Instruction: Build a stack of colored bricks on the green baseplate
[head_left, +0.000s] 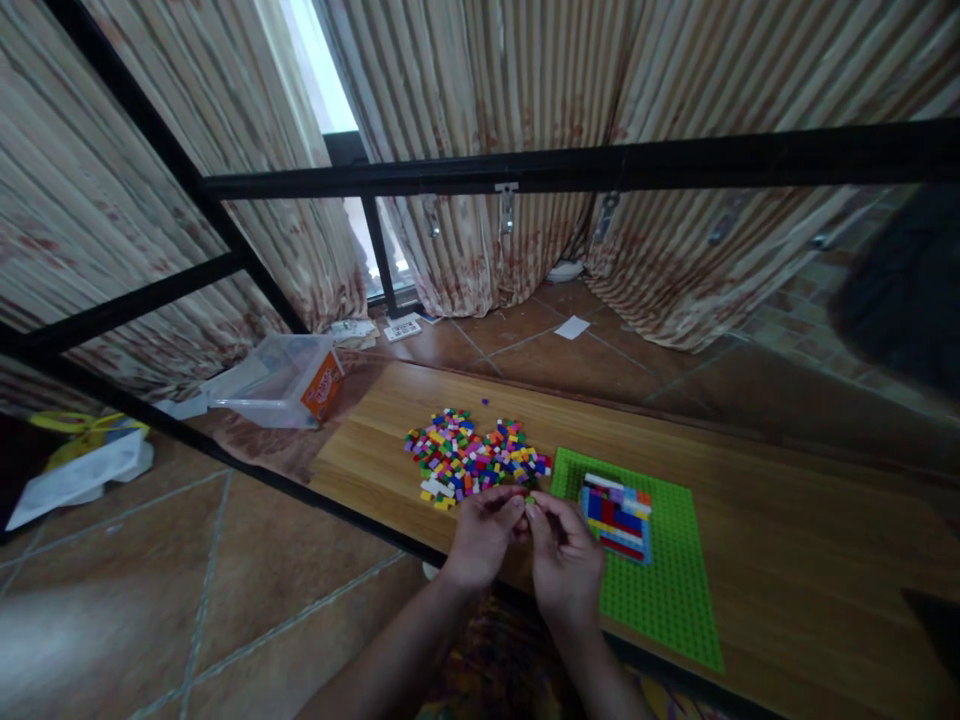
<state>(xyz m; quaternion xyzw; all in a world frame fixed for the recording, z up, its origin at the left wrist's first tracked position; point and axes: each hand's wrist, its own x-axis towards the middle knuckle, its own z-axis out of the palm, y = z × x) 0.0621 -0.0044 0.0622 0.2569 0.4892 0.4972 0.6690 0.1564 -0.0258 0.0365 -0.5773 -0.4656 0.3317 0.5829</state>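
small yellow-green plastic brick (pixel 530 500) was up at the fingertips, just over the near edge of the long brown wooden desk (pixel 795 560). the right hand (pixel 566 565) had its thumb and finger pinched together on it. the left hand (pixel 480 540) was right beside, with its fingers curled in and its tips close to the same brick. a bit of red showed there too, but it was too small to name, and i cannot tell if the left hand was clamped on anything.

a heap of tiny bricks in many colors (pixel 472 455) lay loose on the desk, just past the left hand. one small purple brick (pixel 485 401) sat alone, a little way behind the heap. on the other side, near the right hand, lay a flat green plate with round bumps (pixel 675 590). a low block of blue, red, yellow and white bricks (pixel 616 520) sat on the left part of the plate, and much of the plate had no bricks on it.

the step in hand looked like holding and turning a little brick, between the heap and the plate. the brick was not on the plate. the next move seemed to call for a soft, firm pinch, the bumpy side turned the right way, and careful aim, because such a tiny brick could slip and drop.
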